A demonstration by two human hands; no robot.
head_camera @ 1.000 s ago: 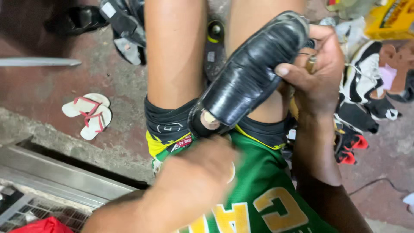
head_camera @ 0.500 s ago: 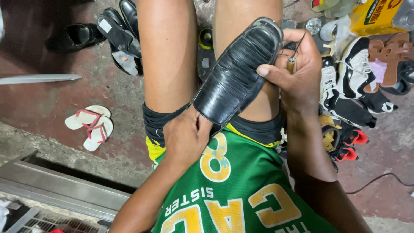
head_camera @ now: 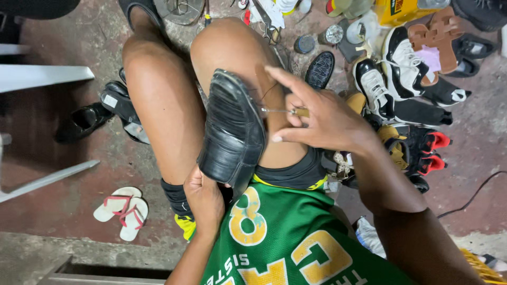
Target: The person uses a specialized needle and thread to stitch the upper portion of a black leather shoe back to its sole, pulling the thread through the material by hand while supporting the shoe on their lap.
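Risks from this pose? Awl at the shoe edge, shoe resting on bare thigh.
1. The awl, held by the right hand, points into the edge of the black shoe, which lies across a bare thigh; a slip might jab skin.
2. The left hand grips only the shoe's near end, so it may twist under push.
3. A thin thread near the awl might snag.

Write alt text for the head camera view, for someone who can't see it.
A seated person props a black leather shoe on their right thigh, the left hand gripping its near end from below while the right hand pushes a thin metal awl into its side. Many shoes lie on the floor to the right, pink-strapped flip-flops to the left.
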